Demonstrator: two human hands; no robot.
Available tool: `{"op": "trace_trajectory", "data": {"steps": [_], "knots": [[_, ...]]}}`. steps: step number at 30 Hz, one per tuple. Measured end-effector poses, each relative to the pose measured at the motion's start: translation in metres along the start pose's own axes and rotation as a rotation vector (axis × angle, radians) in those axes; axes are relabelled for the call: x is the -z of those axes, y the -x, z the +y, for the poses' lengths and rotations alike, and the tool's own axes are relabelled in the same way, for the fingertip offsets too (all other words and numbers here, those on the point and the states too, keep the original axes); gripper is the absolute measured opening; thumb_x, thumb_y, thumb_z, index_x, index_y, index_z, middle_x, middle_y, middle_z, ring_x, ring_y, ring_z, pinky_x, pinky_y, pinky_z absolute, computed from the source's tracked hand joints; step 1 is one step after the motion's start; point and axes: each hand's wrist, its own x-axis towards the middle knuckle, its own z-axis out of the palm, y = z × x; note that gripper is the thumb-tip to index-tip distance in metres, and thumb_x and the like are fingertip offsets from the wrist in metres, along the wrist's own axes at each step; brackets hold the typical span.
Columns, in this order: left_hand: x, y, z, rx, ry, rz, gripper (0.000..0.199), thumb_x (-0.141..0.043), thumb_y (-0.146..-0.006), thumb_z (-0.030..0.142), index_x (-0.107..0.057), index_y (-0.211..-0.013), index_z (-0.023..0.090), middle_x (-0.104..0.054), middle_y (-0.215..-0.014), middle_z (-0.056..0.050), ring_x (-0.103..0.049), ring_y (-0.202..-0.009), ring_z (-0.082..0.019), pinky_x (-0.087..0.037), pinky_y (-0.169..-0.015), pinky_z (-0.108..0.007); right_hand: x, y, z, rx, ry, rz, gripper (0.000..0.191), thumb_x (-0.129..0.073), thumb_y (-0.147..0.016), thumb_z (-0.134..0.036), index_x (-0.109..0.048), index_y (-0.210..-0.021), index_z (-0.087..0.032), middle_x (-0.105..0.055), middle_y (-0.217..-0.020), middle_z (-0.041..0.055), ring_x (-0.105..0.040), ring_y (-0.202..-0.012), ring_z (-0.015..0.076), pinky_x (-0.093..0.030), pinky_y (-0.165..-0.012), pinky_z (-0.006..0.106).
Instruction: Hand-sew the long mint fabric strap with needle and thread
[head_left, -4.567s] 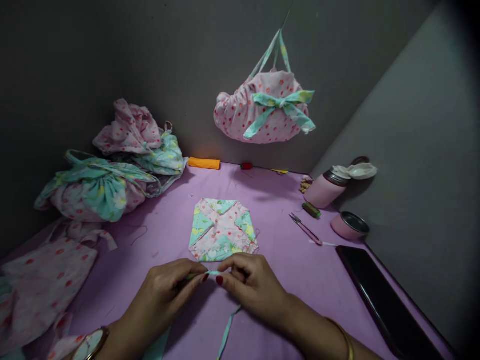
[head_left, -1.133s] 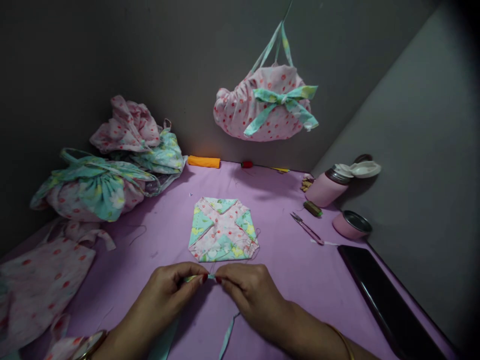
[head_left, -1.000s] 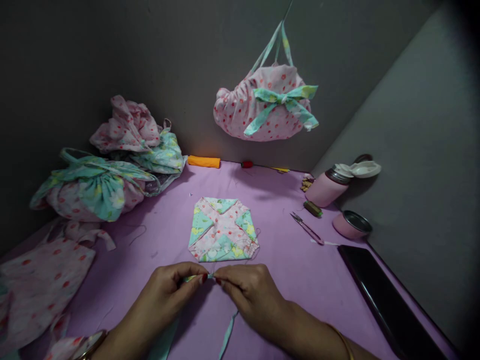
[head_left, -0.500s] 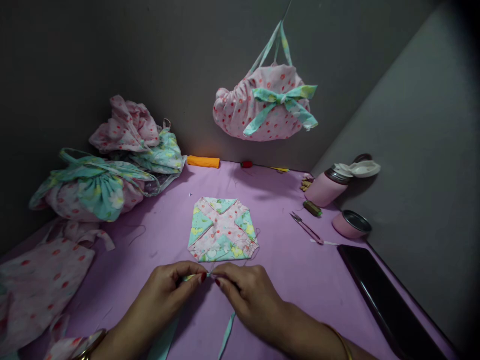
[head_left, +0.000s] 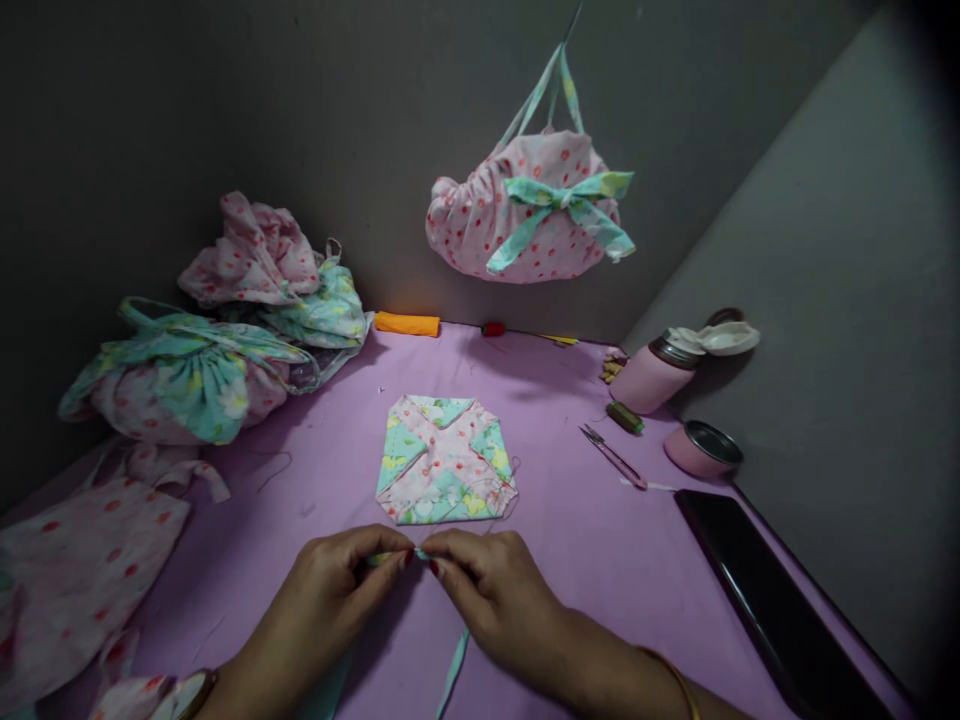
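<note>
1. Pinching: left fingers (head_left: pixel 384 539) and right fingers (head_left: pixel 459 543) are gripping a fabric strip (head_left: pixel 452 670) over the tabletop (head_left: pixel 577 520).
2. Handling: its tail is hanging limp, suggesting light, soft cloth, best pinched at closely spaced points.

Hands (head_left: pixel 496 590) pinching thin mint fabric strip (head_left: pixel 454 670)

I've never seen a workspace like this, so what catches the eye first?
Probably the pink dotted bag with its green bow, hanging above the purple table. Below it lies a folded floral patch, and nearer, two hands, left and right, pinch a narrow fabric strip.
</note>
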Motion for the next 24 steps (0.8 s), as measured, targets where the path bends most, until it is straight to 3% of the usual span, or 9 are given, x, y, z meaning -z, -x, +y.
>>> {"op": "trace_trajectory", "data": {"steps": [11,14,18,24], "knots": [[0.000,0.001,0.002,0.039,-0.003,-0.013,0.019,-0.050,-0.082,0.024,-0.068,-0.079,0.021,-0.072,-0.071,0.000,-0.064,-0.064,-0.017,-0.046,-0.058,-0.023,-0.002,0.000,-0.002,-0.029,-0.003,0.026,0.027,-0.042,-0.086,-0.018,-0.061,-0.105,-0.023,-0.067,-0.084,0.0031,-0.061,-0.074,0.0158,-0.043,-0.067,0.027],[-0.001,0.002,0.003,0.027,0.035,-0.001,0.019,-0.051,-0.081,0.024,-0.069,-0.076,0.021,-0.072,-0.070,0.000,-0.064,-0.063,-0.017,-0.046,-0.058,-0.023,-0.006,0.000,-0.003,-0.056,-0.032,0.049,0.027,-0.045,-0.084,-0.019,-0.057,-0.107,-0.023,-0.063,-0.070,-0.0002,-0.056,-0.061,0.0136,-0.040,-0.059,0.025],[-0.004,0.002,0.004,0.025,0.101,-0.017,0.019,-0.052,-0.081,0.024,-0.071,-0.080,0.021,-0.073,-0.073,-0.001,-0.064,-0.066,-0.018,-0.047,-0.061,-0.023,-0.012,-0.003,-0.004,-0.084,-0.210,0.065,0.029,-0.046,-0.085,-0.019,-0.051,-0.114,-0.023,-0.045,-0.053,-0.0065,-0.041,-0.048,0.0097,-0.033,-0.051,0.022],[-0.004,0.000,0.001,0.045,0.233,-0.065,0.023,-0.050,-0.082,0.028,-0.072,-0.082,0.020,-0.074,-0.075,-0.002,-0.065,-0.071,-0.019,-0.049,-0.066,-0.025,-0.004,-0.010,-0.003,-0.153,-0.592,-0.100,0.032,-0.047,-0.087,-0.030,-0.047,-0.116,-0.019,-0.044,-0.055,-0.0063,-0.041,-0.048,0.0075,-0.034,-0.049,0.020]]}}
